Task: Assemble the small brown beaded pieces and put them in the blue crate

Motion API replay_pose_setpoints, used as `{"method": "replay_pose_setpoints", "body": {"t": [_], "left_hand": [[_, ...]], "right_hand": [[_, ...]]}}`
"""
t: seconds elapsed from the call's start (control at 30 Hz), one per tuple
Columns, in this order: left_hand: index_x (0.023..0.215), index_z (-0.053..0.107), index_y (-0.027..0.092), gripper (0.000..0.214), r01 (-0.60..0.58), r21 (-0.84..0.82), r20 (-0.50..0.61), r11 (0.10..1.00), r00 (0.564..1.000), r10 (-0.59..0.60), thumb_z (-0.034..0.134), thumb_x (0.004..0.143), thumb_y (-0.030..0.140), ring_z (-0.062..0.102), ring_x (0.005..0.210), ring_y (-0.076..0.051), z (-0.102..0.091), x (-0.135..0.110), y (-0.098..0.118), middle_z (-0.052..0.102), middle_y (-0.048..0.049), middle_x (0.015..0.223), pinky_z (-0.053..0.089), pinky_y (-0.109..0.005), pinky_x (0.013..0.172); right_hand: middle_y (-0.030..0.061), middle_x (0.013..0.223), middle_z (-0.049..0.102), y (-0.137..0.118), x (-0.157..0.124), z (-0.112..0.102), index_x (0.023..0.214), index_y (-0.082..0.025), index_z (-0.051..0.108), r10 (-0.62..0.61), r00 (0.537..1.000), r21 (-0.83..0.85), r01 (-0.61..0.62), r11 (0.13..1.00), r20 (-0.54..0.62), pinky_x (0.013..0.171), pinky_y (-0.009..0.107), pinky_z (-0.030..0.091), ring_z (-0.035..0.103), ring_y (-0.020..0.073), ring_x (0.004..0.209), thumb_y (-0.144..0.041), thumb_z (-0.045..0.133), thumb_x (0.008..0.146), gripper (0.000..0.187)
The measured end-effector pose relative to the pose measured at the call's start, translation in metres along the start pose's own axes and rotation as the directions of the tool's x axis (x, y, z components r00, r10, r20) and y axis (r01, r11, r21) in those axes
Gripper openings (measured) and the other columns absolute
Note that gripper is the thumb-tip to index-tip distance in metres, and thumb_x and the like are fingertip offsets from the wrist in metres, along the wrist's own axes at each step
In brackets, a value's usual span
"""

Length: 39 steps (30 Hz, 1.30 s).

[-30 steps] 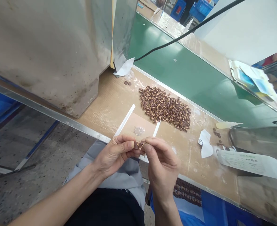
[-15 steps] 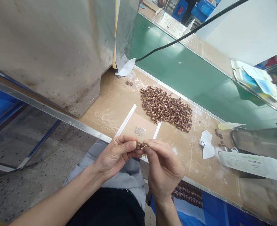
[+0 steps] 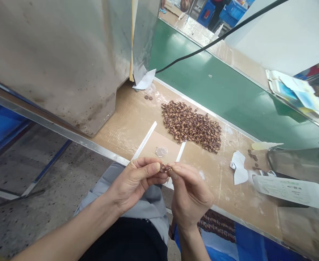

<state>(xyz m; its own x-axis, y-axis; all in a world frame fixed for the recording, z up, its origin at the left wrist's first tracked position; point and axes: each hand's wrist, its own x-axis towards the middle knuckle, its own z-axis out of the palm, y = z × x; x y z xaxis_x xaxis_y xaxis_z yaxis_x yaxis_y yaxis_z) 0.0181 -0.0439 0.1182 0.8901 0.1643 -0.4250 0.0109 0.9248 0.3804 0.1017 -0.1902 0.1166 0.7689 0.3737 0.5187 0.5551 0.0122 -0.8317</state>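
My left hand [image 3: 140, 177] pinches a small brown and copper-coloured part [image 3: 165, 168] between thumb and fingers, in front of the table edge. From the other side the fingertips of my right hand [image 3: 190, 192] are closed on the same part. Its exact kind is too small to make out, and the fingers cover much of it. Just beyond my hands a small clear round piece [image 3: 161, 151] lies on the tabletop between two white strips. Farther back is a heap of similar brown and copper-coloured parts [image 3: 192, 127].
A large metal box [image 3: 53, 65] stands at the left. Behind the heap runs a green panel [image 3: 202, 83], crossed by a black cable [image 3: 197, 54]. At the right lie a crumpled white paper [image 3: 239, 168] and a labelled bottle [image 3: 292, 190]. A blue crate [image 3: 246, 235] sits below the table.
Both hands stay together on the small part, with only a slight shift of the fingers and of the part between them. The view has barely moved.
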Motion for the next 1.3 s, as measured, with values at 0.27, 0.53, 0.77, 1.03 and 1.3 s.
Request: {"method": "replay_pose_setpoints", "body": {"t": [0.27,0.53,0.77,1.03,1.3], "left_hand": [[0.089,0.096,0.017,0.034,-0.022,0.073,-0.039,0.997,0.999,0.025,0.12,0.075,0.037,0.087,0.077,-0.012,0.005,-0.004,0.004,0.092,-0.0033,0.087,0.073,-0.017,0.083],[0.087,0.095,0.016,0.036,-0.048,0.103,-0.089,0.994,0.994,0.057,0.12,0.073,0.038,0.084,0.076,-0.013,0.008,-0.005,0.0,0.09,-0.0043,0.084,0.071,-0.02,0.081],[0.098,0.089,0.022,0.032,-0.3,0.621,0.025,0.725,0.931,0.364,0.083,0.114,0.049,0.08,0.082,-0.018,0.004,-0.02,-0.001,0.084,-0.0034,0.087,0.066,-0.028,0.085],[0.102,0.077,0.022,0.028,-0.498,0.841,0.385,0.212,0.826,0.413,0.059,0.123,0.028,0.066,0.077,-0.016,0.004,-0.028,0.002,0.07,0.0006,0.086,0.052,-0.028,0.078],[0.098,0.073,0.023,0.033,-0.466,0.854,0.381,0.231,0.863,0.331,0.058,0.125,0.034,0.066,0.078,-0.016,0.004,-0.022,0.001,0.071,0.0009,0.087,0.051,-0.027,0.078]], "right_hand": [[0.004,0.115,0.092,-0.002,0.002,-0.002,0.124,-0.028,0.09,-0.09,0.996,-0.05,0.091,0.995,0.017,0.089,0.039,0.078,0.09,0.0237,0.102,-0.003,0.086,0.109,0.03],[0.0037,0.117,0.092,0.002,-0.003,-0.001,0.125,-0.029,0.09,-0.147,0.989,-0.104,0.144,0.984,-0.016,0.088,0.038,0.078,0.091,0.0238,0.101,-0.001,0.086,0.107,0.033],[0.0053,0.107,0.09,-0.005,-0.003,-0.002,0.115,-0.028,0.091,0.132,0.991,0.011,-0.132,0.991,-0.037,0.085,0.04,0.078,0.088,0.0255,0.098,-0.018,0.089,0.111,0.011],[0.0023,0.109,0.09,-0.01,-0.007,-0.006,0.118,-0.031,0.092,0.167,0.986,0.097,-0.165,0.982,-0.014,0.086,0.034,0.074,0.086,0.0219,0.099,-0.009,0.088,0.109,0.024],[0.0022,0.108,0.09,-0.011,-0.011,-0.006,0.118,-0.03,0.092,0.181,0.983,0.139,-0.175,0.975,-0.034,0.083,0.033,0.074,0.086,0.0206,0.096,-0.006,0.085,0.108,0.027]]}}
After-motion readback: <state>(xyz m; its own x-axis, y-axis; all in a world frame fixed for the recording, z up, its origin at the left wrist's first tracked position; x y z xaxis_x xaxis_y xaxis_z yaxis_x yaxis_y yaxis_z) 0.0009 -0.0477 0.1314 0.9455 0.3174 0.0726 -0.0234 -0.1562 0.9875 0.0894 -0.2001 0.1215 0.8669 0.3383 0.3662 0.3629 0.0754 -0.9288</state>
